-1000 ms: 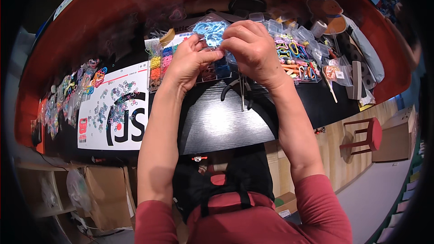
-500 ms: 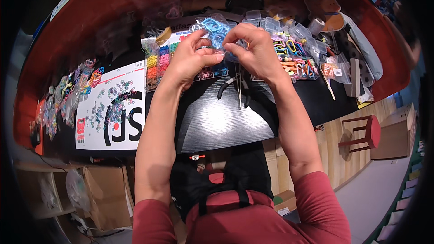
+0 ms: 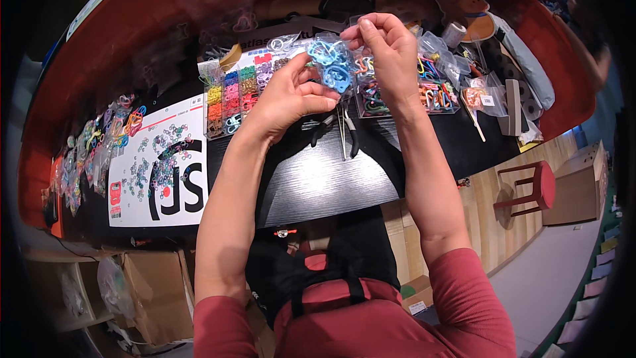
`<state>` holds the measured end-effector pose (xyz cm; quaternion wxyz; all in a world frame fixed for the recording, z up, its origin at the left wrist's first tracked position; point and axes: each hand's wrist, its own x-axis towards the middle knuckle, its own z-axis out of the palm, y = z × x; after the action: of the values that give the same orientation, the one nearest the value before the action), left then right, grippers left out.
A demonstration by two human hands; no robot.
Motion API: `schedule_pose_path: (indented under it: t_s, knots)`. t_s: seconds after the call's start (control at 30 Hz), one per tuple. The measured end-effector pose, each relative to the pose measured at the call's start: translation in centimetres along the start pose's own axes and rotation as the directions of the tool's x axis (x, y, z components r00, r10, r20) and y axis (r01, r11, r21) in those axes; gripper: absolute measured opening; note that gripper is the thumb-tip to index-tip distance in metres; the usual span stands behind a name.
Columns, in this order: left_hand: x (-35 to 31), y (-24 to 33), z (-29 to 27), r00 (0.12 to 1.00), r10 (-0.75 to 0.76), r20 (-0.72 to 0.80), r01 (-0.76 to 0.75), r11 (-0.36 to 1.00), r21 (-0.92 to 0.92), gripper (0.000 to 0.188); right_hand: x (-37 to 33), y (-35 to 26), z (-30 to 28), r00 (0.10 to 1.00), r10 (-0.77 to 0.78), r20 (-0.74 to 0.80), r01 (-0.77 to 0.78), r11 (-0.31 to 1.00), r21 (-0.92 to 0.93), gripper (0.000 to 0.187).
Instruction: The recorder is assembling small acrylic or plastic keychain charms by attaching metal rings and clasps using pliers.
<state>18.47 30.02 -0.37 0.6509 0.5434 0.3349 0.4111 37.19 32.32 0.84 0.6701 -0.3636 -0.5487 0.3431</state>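
Both the left hand (image 3: 291,96) and right hand (image 3: 387,53) pinched a light, crinkly clear bag of blue clips (image 3: 333,66), probably slippery, best gripped by its top edge.

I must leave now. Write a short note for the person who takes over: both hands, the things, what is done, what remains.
Left hand: holds the clear bag of blue clips from the side.
Right hand: fingers pinch the bag's top edge.
Bag is held above the black table; pliers lie below it, the sorted bead box to the left.
Done: bag picked up.
Left: whether the bag is open cannot be told.
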Motion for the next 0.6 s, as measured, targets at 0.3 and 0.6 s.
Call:
schedule_pose_path:
  t_s: [0.3, 0.6]
  knots:
    - [0.3, 0.1, 0.1, 0.975, 0.105, -0.197, -0.090, 0.992, 0.083, 0.037, -1.3, -0.4, 1.6, 0.974, -0.159, 0.160, 0.172, 0.982, -0.072, 0.012]
    - [0.5, 0.5, 0.9, 0.979, 0.105, -0.178, -0.097, 0.994, 0.053, 0.030, -1.1, -0.3, 1.4, 1.000, -0.011, -0.029, 0.015, 0.989, 0.144, 0.012]
